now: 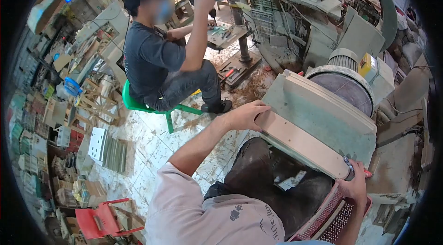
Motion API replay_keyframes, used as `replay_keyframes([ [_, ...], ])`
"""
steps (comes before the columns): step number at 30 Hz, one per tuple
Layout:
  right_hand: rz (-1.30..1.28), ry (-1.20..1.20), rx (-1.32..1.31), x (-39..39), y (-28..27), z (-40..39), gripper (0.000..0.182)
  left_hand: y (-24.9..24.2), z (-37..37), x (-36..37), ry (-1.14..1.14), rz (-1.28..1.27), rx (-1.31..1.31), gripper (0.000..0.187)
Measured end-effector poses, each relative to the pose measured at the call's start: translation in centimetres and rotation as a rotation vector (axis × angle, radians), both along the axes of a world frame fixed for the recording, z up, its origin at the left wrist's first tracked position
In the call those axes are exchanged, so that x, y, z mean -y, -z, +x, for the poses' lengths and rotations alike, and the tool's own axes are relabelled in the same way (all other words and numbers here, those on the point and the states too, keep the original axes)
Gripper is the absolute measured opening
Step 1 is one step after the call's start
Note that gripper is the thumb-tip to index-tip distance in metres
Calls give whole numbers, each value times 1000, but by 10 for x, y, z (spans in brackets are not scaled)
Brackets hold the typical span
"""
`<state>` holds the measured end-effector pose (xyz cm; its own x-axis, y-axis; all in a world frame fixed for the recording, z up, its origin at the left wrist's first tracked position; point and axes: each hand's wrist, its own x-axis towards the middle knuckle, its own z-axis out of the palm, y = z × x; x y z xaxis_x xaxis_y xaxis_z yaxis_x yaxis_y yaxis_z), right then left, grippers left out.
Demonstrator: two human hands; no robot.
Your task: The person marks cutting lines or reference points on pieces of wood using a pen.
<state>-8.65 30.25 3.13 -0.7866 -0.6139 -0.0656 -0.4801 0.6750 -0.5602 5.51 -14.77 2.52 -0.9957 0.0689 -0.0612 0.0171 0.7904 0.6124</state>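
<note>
A long, light-brown wooden board (300,141) with rounded ends and several small holes lies along the near edge of a grey-green machine table (318,125). My left hand (249,115) is closed round the board's left end, thumb and fingers at its edge. At the opposite end my right hand (353,184) grips the board from the near side. A small dark-and-silver metal piece (348,162) sits by its fingers, with a red part (368,173) just beyond; whether the hand also holds this piece I cannot tell. Some right-hand fingers are hidden.
Behind the table stands a disc sander (344,88), with stacked boards (330,102) in front of its disc. A co-worker (159,56) sits on a green stool (168,115) at a drill press (240,33). A pink plastic crate (318,215) is beside my legs; a red chair (104,219) stands lower left.
</note>
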Motion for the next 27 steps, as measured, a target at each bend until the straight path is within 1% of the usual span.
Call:
replay_keyframes([
  [1,9,2,10,-1,1,0,79,4,-1,1,16,-14,-45,76],
  [2,-12,-9,1,-2,2,-2,79,6,-1,2,19,-3,-34,76],
  [4,-18,-16,3,-3,4,-2,79,7,2,1,1,-31,-70,78],
  [5,-22,-8,19,-2,4,-2,79,12,5,0,-13,-67,-131,82],
  [6,-26,2,32,-1,3,-2,79,12,10,-3,-11,-54,-124,82],
  [8,-2,-19,26,-9,5,-2,77,10,18,-10,-140,33,-139,85],
  [9,-138,66,76,-17,16,-5,76,5,21,-14,-215,121,-49,78],
  [10,-272,155,125,-26,23,-5,75,12,24,-12,-207,134,-37,78],
  [11,-283,208,175,-29,18,-3,55,21,27,-10,-250,299,-69,71],
  [12,-265,221,189,-36,22,-6,55,29,27,-9,-298,463,-98,64],
  [13,-275,281,237,-43,32,-11,43,37,23,-7,-287,654,-123,54],
  [14,-289,340,284,-47,38,-13,34,28,24,-10,-355,567,-134,49],
  [15,-327,343,237,-41,38,-8,25,26,23,-9,-374,562,-110,47],
  [17,-355,354,217,-43,52,-9,25,24,21,-6,-386,550,-89,45],
  [19,-384,371,187,-41,53,-7,25,25,19,-6,-424,529,-94,42],
  [20,-353,392,210,-40,50,-5,25,24,19,-6,-417,530,-90,42],
  [22,-319,423,231,-33,46,-1,26,22,19,-7,-480,530,-61,40],
  [24,-341,495,225,-28,47,4,27,28,20,-3,-445,529,-89,39],
  [25,-229,512,193,-28,44,4,29,29,19,-3,-413,528,-125,39],
  [26,-273,455,145,-24,41,7,29,27,19,-1,-415,471,-100,38],
  [27,-294,475,127,-16,35,14,28,28,19,0,-425,456,-72,37],
])
